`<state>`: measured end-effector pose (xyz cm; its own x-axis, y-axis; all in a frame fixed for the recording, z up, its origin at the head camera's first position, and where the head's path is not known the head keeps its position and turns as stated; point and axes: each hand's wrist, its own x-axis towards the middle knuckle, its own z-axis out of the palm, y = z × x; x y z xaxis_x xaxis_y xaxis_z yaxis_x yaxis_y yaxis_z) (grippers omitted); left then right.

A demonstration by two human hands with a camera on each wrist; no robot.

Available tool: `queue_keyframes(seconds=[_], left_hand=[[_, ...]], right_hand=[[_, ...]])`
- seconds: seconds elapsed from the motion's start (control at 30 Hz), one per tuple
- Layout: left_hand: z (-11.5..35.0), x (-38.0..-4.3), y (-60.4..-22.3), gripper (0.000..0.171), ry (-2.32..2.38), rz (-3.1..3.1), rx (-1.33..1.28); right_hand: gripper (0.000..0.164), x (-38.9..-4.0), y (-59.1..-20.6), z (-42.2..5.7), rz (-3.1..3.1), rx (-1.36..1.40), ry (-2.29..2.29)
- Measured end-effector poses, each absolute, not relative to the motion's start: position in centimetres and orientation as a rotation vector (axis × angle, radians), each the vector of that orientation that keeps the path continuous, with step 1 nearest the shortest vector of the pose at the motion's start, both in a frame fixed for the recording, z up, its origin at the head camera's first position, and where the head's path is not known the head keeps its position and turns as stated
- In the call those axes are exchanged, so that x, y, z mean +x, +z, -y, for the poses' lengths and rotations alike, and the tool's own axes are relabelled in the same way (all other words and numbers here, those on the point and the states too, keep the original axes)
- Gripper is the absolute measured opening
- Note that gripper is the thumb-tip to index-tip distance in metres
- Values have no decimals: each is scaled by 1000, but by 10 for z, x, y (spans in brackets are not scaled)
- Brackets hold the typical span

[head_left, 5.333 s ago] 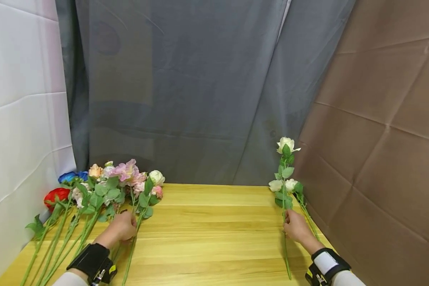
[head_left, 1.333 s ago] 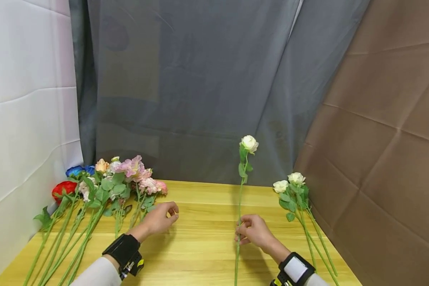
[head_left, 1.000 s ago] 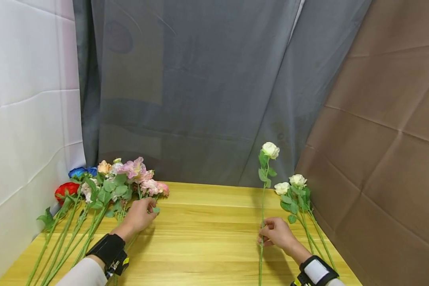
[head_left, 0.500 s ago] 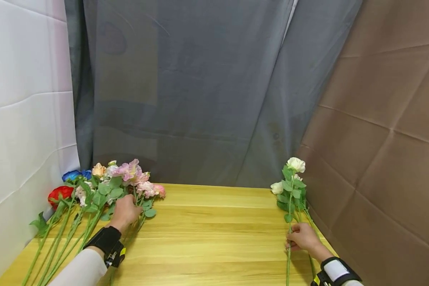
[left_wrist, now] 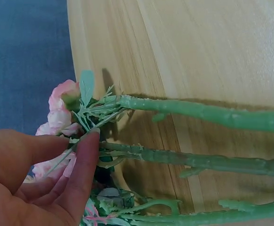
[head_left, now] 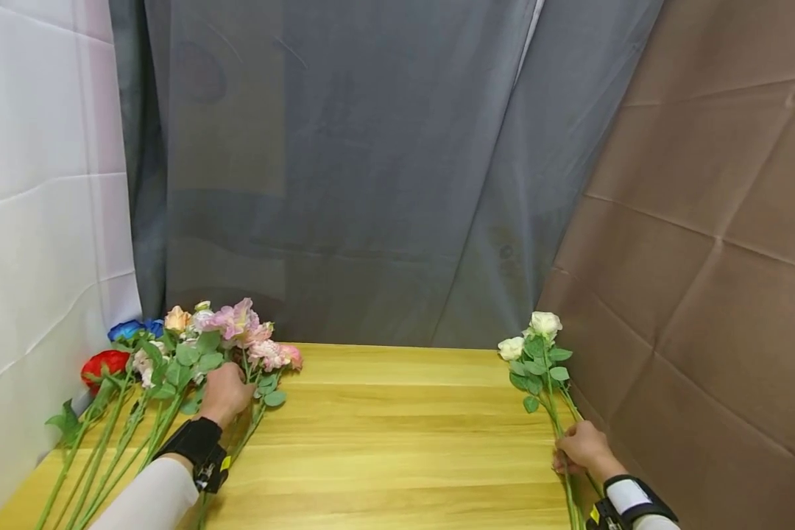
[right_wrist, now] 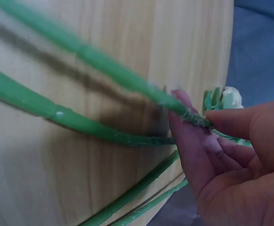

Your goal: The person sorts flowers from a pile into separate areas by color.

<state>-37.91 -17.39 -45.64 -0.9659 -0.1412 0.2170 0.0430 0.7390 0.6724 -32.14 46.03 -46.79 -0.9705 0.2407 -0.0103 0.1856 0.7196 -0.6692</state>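
At the right end of the worktop [head_left: 397, 442], the right hand [head_left: 583, 447] pinches the stem [right_wrist: 118, 76] of a white rose [head_left: 545, 324], and at its left end the left hand [head_left: 227, 394] pinches a pink flower's thin stalk [left_wrist: 109, 117], both likely light and bendy, best held below the soft petals [left_wrist: 57, 96].

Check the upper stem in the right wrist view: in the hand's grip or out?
In: the right hand pinches the upper stem between thumb and finger. Its shadow lies apart on the table, so it looks raised.
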Motion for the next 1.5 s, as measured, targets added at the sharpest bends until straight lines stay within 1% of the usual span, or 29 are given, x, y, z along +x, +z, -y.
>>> queue_keyframes(seconds=[0.03,0.1,0.13,0.2,0.3,0.47,0.6,0.77,0.83,0.93,1.0,1.13,1.27,1.5], left_hand=[[174,-379,-457,51,-1051,2692,77],[174,-377,-458,50,-1067,2707,80],[174,-377,-458,49,-1073,2714,80],[175,-377,-459,48,-1090,2734,87],[176,-378,-458,48,-1093,2761,92],[176,-378,-449,44,-1074,2758,40],[176,-377,-444,44,-1071,2730,-9],[176,-375,-442,40,-1061,2708,-55],[176,-375,-441,33,-1051,2687,-66],[176,-376,-437,17,-1045,2646,-79],[176,-376,-434,7,-1043,2611,-97],[170,-376,-428,6,-1109,2586,-189],[160,-375,-428,5,-1213,2583,-285],[136,-370,-436,3,-1304,2560,-326]], right_hand=[[16,-322,-471,-462,2835,-375,1098],[28,-323,-475,-467,2854,-382,993],[31,-322,-476,-468,2854,-401,987],[36,-322,-477,-469,2867,-394,914],[37,-323,-474,-467,2901,-383,753],[33,-323,-462,-461,2932,-398,562],[28,-322,-453,-454,2939,-393,513],[27,-320,-446,-440,2947,-360,487],[26,-321,-444,-433,2941,-344,488],[19,-323,-442,-421,2924,-282,500],[17,-324,-440,-411,2917,-222,509],[20,-324,-438,-390,2938,-140,568],[14,-322,-438,-363,2945,-80,630],[7,-317,-433,-309,2887,96,695]])
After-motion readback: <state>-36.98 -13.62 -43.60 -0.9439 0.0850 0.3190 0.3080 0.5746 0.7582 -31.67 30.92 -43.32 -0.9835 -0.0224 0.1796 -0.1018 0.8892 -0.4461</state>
